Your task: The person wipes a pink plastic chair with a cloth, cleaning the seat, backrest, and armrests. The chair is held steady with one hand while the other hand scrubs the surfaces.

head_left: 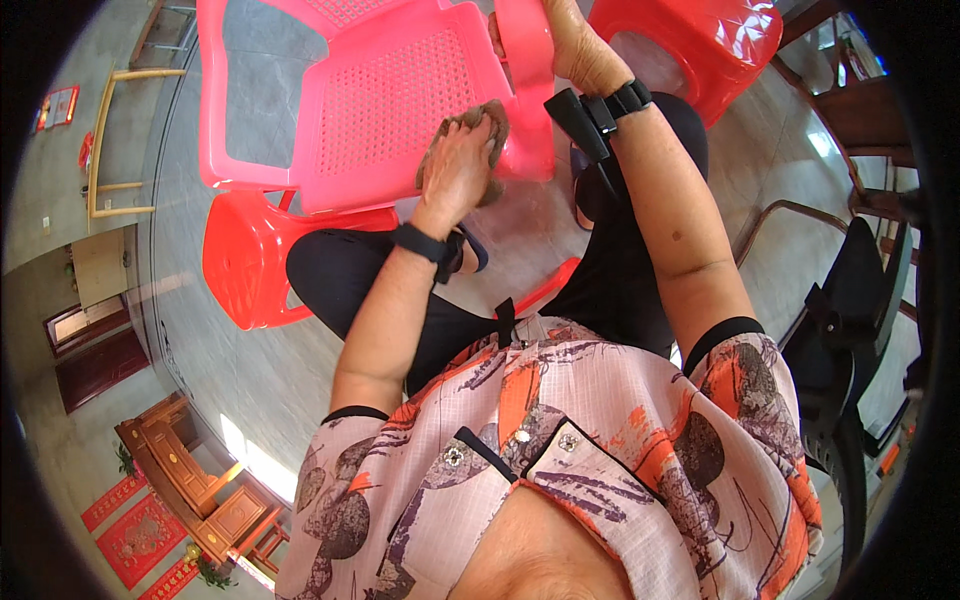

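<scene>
A pink plastic armchair with a perforated seat lies in front of me, across the top of the view. My left hand presses a crumpled brown cloth against the seat's near right part, fingers spread over the cloth. At the top edge, my right hand reaches round the chair's right armrest. Fingertips show on the armrest's far side, while part of that hand is cut off by the frame. Each wrist wears a black strap; the right one carries a black device.
A red plastic stool stands under the chair's near left side. Another red stool is at the upper right. A black folding chair stands to my right, near dark wooden furniture. Wooden cabinets are far left.
</scene>
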Demonstrator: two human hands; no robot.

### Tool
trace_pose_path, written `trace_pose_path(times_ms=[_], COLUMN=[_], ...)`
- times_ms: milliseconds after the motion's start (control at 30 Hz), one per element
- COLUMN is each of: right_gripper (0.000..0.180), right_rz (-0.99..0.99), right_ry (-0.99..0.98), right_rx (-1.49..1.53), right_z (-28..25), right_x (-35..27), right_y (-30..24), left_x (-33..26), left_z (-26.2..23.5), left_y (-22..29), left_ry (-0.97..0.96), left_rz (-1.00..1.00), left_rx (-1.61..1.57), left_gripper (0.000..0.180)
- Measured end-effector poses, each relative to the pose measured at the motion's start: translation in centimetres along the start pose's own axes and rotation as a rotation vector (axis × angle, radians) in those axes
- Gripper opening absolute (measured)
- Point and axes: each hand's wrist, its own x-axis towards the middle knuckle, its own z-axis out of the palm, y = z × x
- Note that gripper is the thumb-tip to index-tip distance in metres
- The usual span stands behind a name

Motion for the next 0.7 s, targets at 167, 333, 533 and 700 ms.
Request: trace_pose_path(times_ms=[167, 333, 533, 700], right_gripper=[0.051, 0.054, 0.054, 0.053], right_rz=[-0.006, 0.024, 0.035, -0.028], right_ry=[-0.065, -0.096, -0.093, -0.111], right_rx=[0.028, 0.069, 0.081, 0.028], right_z=[-0.1, -0.8, -0.6, 0.0], right_x=[0.1, 0.3, 0.4, 0.1], right_y=[0.2, 0.2, 0.0, 0.0], left_x=[5.6, 10.4, 16.0, 12.2], left_z=[0.6, 3.5, 5.8, 2.9], left_y=[-2.8, -6.4, -10.0, -5.7], left_ry=[-0.108, -0.047, -0.104, -0.193], left_rz=[0.162, 0.219, 0.191, 0.126], left_rx=[0.162, 0.253, 0.095, 0.094], left_gripper=[0.033, 0.033, 0.034, 0.03])
